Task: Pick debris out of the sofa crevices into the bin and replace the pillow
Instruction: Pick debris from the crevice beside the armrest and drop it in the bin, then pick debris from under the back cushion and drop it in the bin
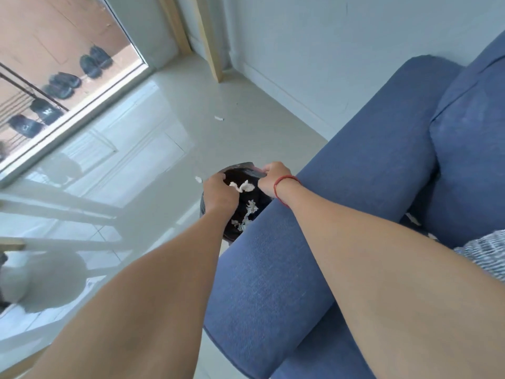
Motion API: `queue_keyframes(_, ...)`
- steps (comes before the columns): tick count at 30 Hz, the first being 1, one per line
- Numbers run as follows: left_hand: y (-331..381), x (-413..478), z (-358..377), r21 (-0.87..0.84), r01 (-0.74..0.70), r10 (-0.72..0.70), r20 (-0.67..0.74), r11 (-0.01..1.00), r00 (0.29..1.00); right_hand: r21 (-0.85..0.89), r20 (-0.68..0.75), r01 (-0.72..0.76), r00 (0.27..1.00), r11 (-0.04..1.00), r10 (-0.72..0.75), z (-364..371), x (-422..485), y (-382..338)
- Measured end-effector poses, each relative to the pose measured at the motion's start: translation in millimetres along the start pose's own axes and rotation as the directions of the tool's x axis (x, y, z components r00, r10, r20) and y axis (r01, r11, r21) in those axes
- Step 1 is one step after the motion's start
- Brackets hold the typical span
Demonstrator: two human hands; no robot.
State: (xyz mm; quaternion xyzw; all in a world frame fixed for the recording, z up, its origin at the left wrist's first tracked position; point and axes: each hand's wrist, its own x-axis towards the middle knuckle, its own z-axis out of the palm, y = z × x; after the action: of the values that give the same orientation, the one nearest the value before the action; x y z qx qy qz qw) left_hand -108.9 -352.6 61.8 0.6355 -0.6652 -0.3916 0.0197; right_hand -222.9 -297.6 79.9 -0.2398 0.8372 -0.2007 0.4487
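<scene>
Blue woven fabric covers the sofa (pixel 341 203), whose broad armrest (pixel 273 269) runs from the lower centre toward the upper right, with a seat cushion (pixel 470 165) seen beyond it at the right edge. Pale glossy floor tiles (pixel 153 149) fill the left and centre, bounded by a glazed door (pixel 54 77) at the upper left, beyond which dark shoes (pixel 65 83) are seen outside. Both bare forearms are extended over the armrest toward a dark round bin (pixel 240 203), which stands on the floor just beside the outer face of the armrest and is partly hidden by it. The left hand (pixel 218 192) is held over the near rim of the bin with its fingers curled inward, and a white scrap of debris (pixel 241 186) is seen at its fingertips; whether the scrap is pinched or already loose cannot be told. The right hand (pixel 273 179), marked by a red cord bracelet (pixel 281 187) at the wrist, is closed around the far rim of the bin. More white scraps (pixel 247 217) are seen inside the bin against its dark lining. Two small white scraps (pixel 218 118) are seen on the floor, one well beyond the bin and one just beside it. A patterned cloth (pixel 486 250), possibly the pillow, is partly seen at the right edge.
</scene>
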Motion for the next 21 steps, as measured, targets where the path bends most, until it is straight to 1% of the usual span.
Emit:
queue_keyframes(2,4,-1,-2,0.04,-0.011,0.009,0.044,0.999,0.999,0.01,-0.018,-0.026,0.999,1.0,0.026,-15,-7,0)
queue_keyframes(4,18,-4,-5,0.049,-0.063,0.058,0.084,0.997,0.995,0.029,-0.049,-0.032,0.998,0.999,0.033,-37,-16,-1)
queue_keyframes(8,77,-17,2,0.069,-0.178,0.165,0.159,0.982,0.973,0.098,-0.127,-0.043,0.99,0.994,0.055,-96,-39,-1)
queue_keyframes(10,114,-30,15,0.118,-0.254,0.229,0.191,0.96,0.955,0.129,-0.174,-0.044,0.982,0.991,0.066,-128,-54,8)
queue_keyframes(12,152,-51,31,0.145,-0.353,0.313,0.24,0.924,0.919,0.16,-0.241,-0.036,0.968,0.986,0.074,-159,-68,23)
queue_keyframes(16,218,-106,73,0.183,-0.54,0.466,0.331,0.821,0.821,0.204,-0.364,-0.038,0.925,0.978,0.112,-215,-102,76)
queue_keyframes(21,262,-185,134,0.198,-0.681,0.577,0.398,0.705,0.713,0.303,-0.498,-0.081,0.836,0.95,0.23,-263,-150,172)
